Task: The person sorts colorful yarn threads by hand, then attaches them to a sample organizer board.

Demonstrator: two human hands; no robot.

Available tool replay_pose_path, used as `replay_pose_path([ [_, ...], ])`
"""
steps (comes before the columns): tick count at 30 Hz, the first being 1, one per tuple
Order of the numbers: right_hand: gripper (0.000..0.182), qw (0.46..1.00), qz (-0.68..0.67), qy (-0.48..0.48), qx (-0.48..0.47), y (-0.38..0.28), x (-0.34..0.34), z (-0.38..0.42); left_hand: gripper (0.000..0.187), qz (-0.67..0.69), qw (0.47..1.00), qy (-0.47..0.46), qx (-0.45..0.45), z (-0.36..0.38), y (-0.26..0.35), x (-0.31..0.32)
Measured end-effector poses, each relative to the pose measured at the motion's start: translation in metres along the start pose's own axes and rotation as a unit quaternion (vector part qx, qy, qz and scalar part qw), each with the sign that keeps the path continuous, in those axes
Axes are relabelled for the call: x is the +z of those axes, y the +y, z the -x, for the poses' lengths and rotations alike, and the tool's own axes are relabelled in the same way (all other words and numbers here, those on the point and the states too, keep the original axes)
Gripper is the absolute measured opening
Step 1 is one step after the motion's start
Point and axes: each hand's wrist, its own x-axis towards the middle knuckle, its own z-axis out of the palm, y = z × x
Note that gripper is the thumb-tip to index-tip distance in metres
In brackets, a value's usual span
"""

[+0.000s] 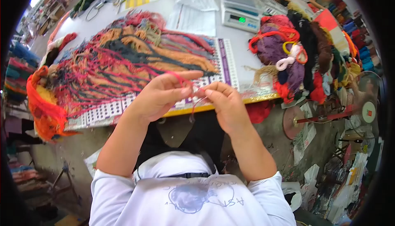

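Observation:
My left hand (pixel 158 96) is at the table's front edge, its index finger stretched out and a strand of pink yarn (pixel 177 77) looped over the fingers. Thumb and fingertips meet around that yarn. Beside it, my right hand (pixel 226 102) pinches the other part of the strand, and a thin loose end hangs below the fingertips. Just beyond my hands lies a wide spread of mixed yarn (pixel 123 61) in pink, orange, dark grey and red. How the strand winds between the fingertips is too small to make out.
A digital scale (pixel 240 20) stands at the back, near paper sheets (pixel 193 18). Yarn bundles (pixel 294 53) in purple, red and black are heaped at right. Orange yarn (pixel 45 106) hangs over the left corner. A fan (pixel 368 111) stands right of the table (pixel 251 76).

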Motion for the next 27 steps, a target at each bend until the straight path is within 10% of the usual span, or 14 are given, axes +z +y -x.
replay_pose_path([
  [8, 0.014, 0.969, -0.201, -0.119, 0.082, -0.054, -0.044, 0.006, 0.036, 0.077, 0.974, -0.189, -0.094, 0.019, 0.007, -0.022],
  [15, 0.028, 0.915, -0.321, 0.232, -0.072, -0.108, -0.267, 0.099, 0.037, 0.222, 0.937, 0.069, 0.259, 0.144, 0.089, -0.162],
  [18, 0.039, 0.830, -0.349, 0.401, -0.168, -0.126, -0.372, 0.190, 0.045, 0.220, 0.911, 0.149, 0.314, 0.248, 0.108, -0.285],
  [20, 0.019, 0.736, -0.277, 0.559, -0.261, -0.143, -0.398, 0.245, 0.019, 0.218, 0.858, 0.325, 0.332, 0.342, 0.117, -0.439],
  [21, 0.020, 0.748, -0.282, 0.531, -0.281, -0.149, -0.446, 0.289, 0.015, 0.188, 0.816, 0.430, 0.337, 0.370, 0.123, -0.446],
  [22, 0.026, 0.649, -0.236, 0.638, -0.341, -0.169, -0.438, 0.302, 0.012, 0.169, 0.785, 0.488, 0.342, 0.382, 0.128, -0.443],
  [23, 0.021, 0.695, -0.247, 0.559, -0.379, -0.178, -0.458, 0.334, 0.011, 0.149, 0.759, 0.537, 0.337, 0.389, 0.137, -0.440],
  [27, 0.015, 0.678, -0.125, 0.598, -0.409, -0.251, -0.411, 0.326, 0.023, 0.128, 0.792, 0.482, 0.352, 0.374, 0.156, -0.437],
])
